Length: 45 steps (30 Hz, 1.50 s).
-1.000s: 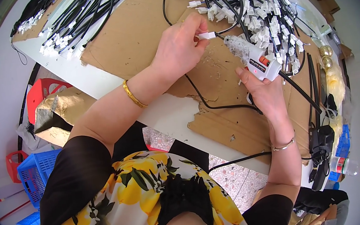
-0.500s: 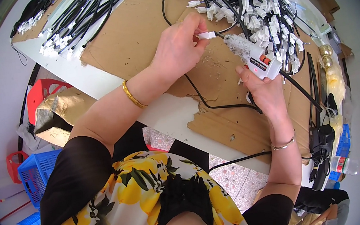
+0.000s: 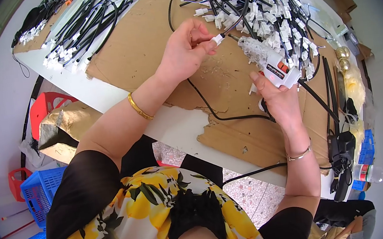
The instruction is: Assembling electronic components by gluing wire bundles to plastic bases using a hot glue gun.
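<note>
My left hand (image 3: 186, 48) pinches a small white plug connector (image 3: 217, 40) between thumb and fingers, over the cardboard. A dark cable runs from the connector toward the pile at the upper right. Wrapped round the handle of a white hot glue gun (image 3: 270, 62) is my right hand (image 3: 279, 99). The gun's nozzle, its body coated in stringy glue, points up and left, with the tip close to the connector's cable end. Whether tip and connector touch, I cannot tell. Just beyond the gun lies a heap of black cables with white connectors (image 3: 260, 20).
Another bundle of black cables (image 3: 93, 24) lies on the white table at the upper left. Torn cardboard (image 3: 135, 54) covers much of the tabletop. A black cord (image 3: 203, 96) crosses it. Blue crates (image 3: 42, 188) stand at left; a power adapter (image 3: 341, 149) lies at right.
My left hand has shifted slightly left and down, and the connector in it has tilted, its cable end now higher. The glue gun in my right hand has barely moved.
</note>
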{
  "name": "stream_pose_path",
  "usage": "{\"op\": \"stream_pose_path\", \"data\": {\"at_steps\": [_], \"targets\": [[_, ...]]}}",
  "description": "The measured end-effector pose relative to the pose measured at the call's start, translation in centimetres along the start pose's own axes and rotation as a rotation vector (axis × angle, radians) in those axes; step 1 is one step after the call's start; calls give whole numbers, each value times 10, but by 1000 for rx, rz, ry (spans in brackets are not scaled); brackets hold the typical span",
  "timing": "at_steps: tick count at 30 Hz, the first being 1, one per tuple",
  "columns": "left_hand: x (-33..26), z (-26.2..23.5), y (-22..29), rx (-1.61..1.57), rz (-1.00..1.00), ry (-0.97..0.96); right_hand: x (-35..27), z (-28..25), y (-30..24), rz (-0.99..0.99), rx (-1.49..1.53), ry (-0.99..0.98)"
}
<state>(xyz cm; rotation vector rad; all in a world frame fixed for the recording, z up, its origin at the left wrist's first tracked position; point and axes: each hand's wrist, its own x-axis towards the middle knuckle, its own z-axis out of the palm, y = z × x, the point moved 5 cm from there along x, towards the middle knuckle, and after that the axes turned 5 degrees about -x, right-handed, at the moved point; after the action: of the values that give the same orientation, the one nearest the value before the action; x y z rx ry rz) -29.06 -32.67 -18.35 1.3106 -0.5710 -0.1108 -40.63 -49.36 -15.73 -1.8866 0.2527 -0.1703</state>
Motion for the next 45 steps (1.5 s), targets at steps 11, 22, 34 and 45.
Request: {"op": "stream_pose_path", "data": {"at_steps": [11, 22, 34, 45], "targets": [[2, 6, -1, -173, -123, -113, 4, 1, -1, -16, -3, -6], [-6, 5, -6, -410, -222, -59, -3, -5, -2, -120, -79, 102], [72, -20, 135, 353, 172, 262, 1, -36, 10, -142, 240, 173], [81, -141, 218, 370, 559, 485, 7, -14, 15, -111, 176, 154]]}}
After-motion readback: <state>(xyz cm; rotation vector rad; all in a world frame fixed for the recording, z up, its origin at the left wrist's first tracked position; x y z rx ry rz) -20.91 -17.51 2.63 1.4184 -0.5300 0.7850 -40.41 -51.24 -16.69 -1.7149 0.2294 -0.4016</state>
